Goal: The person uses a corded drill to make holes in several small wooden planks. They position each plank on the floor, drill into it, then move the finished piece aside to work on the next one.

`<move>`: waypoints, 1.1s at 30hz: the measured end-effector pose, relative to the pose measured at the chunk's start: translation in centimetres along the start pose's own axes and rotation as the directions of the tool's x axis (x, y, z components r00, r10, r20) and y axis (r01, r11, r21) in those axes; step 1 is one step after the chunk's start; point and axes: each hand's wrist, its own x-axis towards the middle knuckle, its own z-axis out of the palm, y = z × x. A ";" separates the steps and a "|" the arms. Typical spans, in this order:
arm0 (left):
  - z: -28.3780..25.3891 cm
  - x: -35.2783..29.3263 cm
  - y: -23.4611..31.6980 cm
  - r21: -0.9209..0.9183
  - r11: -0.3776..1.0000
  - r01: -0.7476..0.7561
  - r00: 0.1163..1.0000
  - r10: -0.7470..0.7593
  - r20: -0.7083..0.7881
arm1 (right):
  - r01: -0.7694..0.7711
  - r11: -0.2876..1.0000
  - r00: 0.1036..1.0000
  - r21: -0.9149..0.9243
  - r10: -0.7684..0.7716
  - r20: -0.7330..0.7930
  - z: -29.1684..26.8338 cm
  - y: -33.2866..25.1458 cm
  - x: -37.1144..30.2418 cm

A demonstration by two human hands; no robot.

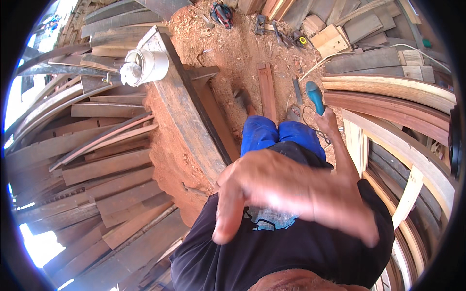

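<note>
My left hand is raised close in front of the camera, smeared by motion. Its fingers stretch to the right and its thumb stands apart, with nothing seen in it. Lower and to the right, my right hand is closed round the handle of a teal power tool. The tool's rounded end points away from me, and a dark cord hangs by it. I cannot make out the tool's exact kind. Beyond my feet, a reddish board lies on the sawdust-covered floor.
To my left runs a heavy timber beam with a white bucket at its far end. Stacked planks fill the left side. Wooden frames stand close on the right. A red-and-black power tool and a yellow tape measure lie ahead.
</note>
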 end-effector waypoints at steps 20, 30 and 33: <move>-23.5 -64.1 -13.7 -0.520 -0.025 0.854 -0.515 0.108 -0.850 | -0.186 0.427 0.888 0.885 0.458 -0.034 21.0 2.0 8.2; -32.6 -83.6 -28.0 -0.511 -0.239 0.826 -0.501 0.104 -0.859 | -0.281 0.405 0.827 0.870 0.562 0.005 27.3 12.4 10.7; -33.9 -81.4 -28.7 -0.604 -0.254 0.755 -0.574 0.190 -0.797 | -0.274 0.402 0.823 0.874 0.569 -0.003 26.6 12.4 10.6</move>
